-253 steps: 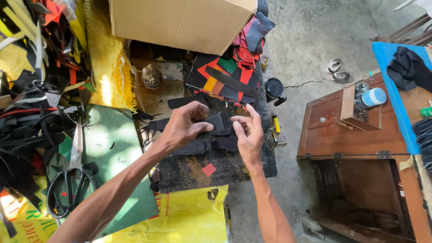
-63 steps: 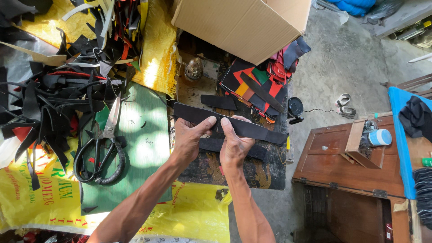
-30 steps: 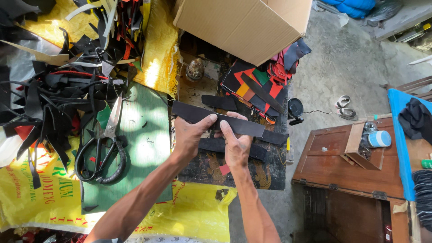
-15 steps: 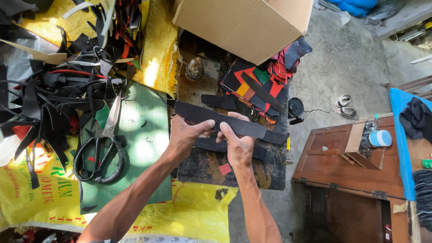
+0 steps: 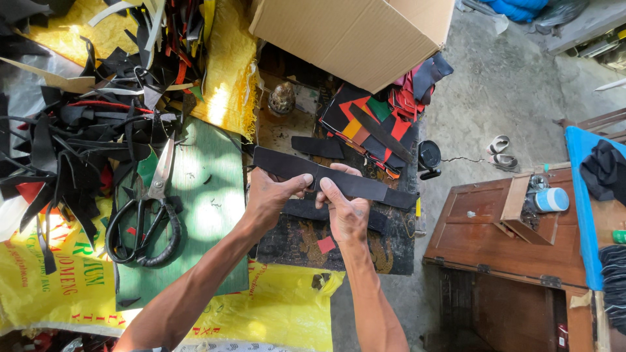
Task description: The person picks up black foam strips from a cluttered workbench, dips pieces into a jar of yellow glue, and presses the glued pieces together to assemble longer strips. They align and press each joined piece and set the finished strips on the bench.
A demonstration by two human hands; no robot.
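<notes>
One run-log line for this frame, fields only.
left hand: grips black strip | right hand: grips same strip | scissors: idle on green mat

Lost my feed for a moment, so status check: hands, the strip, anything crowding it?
Left hand and right hand both pinch the long black strip, held level above the dark mat. More black strips lie beneath; scissors well left.

1. Left hand (image 5: pixel 270 199) and right hand (image 5: pixel 345 212) grip a long black leather strip (image 5: pixel 332 179) at its middle.
2. Large black-handled scissors (image 5: pixel 147 218) lie on a green cutting mat (image 5: pixel 208 202).
3. A brown cardboard box (image 5: pixel 355 36) stands beyond the strip.
</notes>
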